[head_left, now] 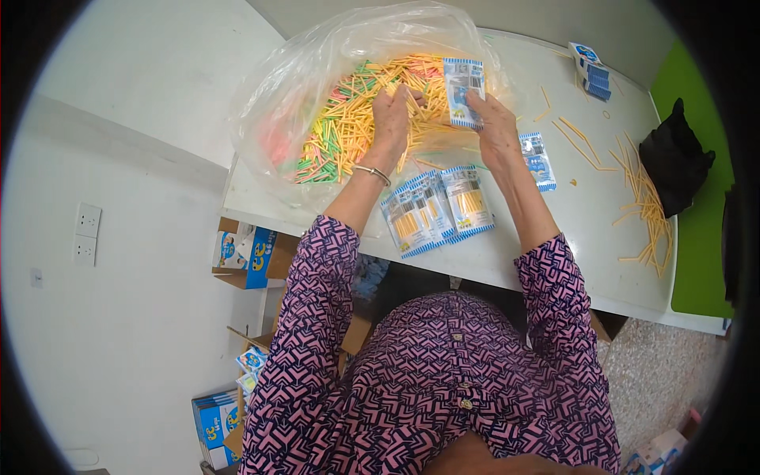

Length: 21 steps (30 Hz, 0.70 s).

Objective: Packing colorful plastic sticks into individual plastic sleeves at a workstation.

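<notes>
The right hand (497, 131) is holding one blue-and-white packet (461, 75), with the thumb pressing on its front face. The packet is standing nearly upright in the picture, its long axis pointing away from the person. The left hand (390, 119) is lying to the left of this packet, apart from it, with bent fingers among the thin coloured sticks (340, 127); whether it is gripping any, I cannot tell. The sticks are filling the clear plastic bag (277, 87) on the white surface (602, 229). Nearer to the body, several overlapping packets with sticks (435, 210) are lying between the two forearms.
</notes>
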Motion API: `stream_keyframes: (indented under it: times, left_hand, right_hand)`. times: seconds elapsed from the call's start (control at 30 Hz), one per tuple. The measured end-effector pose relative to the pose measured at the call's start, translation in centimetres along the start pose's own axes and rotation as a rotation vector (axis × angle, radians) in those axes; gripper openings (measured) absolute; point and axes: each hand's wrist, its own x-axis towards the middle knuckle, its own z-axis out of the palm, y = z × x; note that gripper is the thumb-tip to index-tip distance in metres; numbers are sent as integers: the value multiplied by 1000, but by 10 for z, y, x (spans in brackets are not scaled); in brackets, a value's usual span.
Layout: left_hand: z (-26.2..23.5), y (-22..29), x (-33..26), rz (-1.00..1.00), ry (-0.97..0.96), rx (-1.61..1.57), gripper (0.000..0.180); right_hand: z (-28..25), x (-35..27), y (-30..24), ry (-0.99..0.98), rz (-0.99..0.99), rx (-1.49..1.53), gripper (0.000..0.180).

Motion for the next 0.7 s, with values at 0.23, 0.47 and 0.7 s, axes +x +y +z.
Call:
stream_keyframes:
  times: [0.23,0.47,0.7]
  left_hand:
    - [-9,0,8,148,-43,285,20]
    - [-25,2,16,249,-91,604,24]
    - [-14,19,8,209,-134,664,23]
  right_hand:
    - [-18,-19,-13,-108,144,-198,30]
    - [-22,-28,-14,-160,161,-273,26]
    - [-30,-26,-13,-235,134,-408,25]
